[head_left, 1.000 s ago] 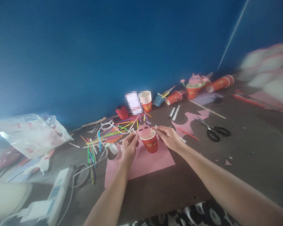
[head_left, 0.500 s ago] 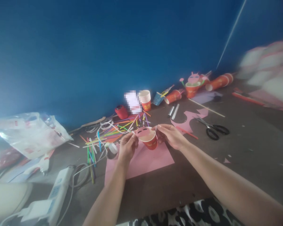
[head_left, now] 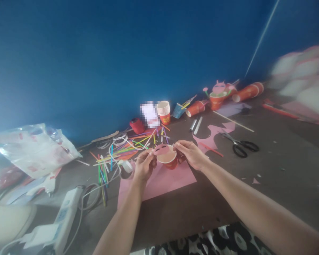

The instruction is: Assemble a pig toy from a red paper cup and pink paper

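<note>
the cup (head_left: 171, 165) is red, the cutout (head_left: 161, 151) pink, the wall (head_left: 122, 53) blue.

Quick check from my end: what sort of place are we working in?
Probably a craft table, though whether at home or in a classroom I can't tell. Signs of it: the scissors, the cut pink paper, and the nearest red cup with a pink cutout at its rim.

A craft workspace: dark table (head_left: 170, 216), scissors (head_left: 235, 142), cut pink paper (head_left: 213, 136), coloured sticks (head_left: 119, 153), stacked paper cups (head_left: 164, 114).
</note>
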A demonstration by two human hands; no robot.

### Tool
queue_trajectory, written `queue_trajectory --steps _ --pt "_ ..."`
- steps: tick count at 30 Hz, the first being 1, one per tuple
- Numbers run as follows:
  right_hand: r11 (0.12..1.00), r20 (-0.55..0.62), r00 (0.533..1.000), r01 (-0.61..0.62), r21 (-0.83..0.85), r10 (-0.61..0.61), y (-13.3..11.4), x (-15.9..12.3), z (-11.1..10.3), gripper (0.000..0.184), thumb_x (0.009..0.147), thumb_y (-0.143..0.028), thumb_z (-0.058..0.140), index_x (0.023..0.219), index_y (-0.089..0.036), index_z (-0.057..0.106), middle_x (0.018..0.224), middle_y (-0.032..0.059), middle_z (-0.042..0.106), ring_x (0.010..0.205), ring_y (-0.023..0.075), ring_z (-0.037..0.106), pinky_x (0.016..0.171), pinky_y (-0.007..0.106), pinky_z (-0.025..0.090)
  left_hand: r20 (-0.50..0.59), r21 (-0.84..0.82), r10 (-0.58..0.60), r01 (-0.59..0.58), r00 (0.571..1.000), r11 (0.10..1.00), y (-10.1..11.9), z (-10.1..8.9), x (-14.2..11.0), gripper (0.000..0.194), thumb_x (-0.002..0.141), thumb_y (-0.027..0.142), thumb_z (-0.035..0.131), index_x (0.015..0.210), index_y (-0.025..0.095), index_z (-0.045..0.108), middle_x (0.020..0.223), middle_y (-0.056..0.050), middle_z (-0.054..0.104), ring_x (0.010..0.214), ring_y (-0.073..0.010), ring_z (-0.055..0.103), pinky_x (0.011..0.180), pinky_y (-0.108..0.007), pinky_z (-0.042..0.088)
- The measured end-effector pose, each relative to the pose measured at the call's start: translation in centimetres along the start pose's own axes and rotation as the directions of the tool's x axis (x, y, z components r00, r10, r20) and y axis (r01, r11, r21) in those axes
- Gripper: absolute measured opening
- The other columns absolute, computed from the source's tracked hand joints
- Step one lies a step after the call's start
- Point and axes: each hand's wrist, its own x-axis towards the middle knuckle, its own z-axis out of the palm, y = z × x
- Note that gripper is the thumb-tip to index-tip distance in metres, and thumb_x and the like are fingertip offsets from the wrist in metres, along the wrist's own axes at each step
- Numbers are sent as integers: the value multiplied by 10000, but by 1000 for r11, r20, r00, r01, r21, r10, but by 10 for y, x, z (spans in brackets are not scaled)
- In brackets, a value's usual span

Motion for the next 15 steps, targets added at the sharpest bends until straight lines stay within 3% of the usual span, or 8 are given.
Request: queue_trajectory --steps 9,15 --pt "1000 10 1000 11 -4 -11 -2 -1 2 316 803 -462 576 689 -167 570 478 -61 478 407 65 454 425 194 422 -6 -23 -12 11 1000 1000 -1 3 0 206 694 306 709 822 164 630 466 70 427 380 -32 358 383 -153 265" --pt "1000 5 1000 8 -21 -8 -3 -2 3 348 789 -499 577 690 -166 574 464 -64 467 408 66 461 423 188 415 -14 -35 -17 17 1000 999 3 7 -1 204 721 339 670 679 164 573 471 57 426 389 -38 349 383 -158 261"
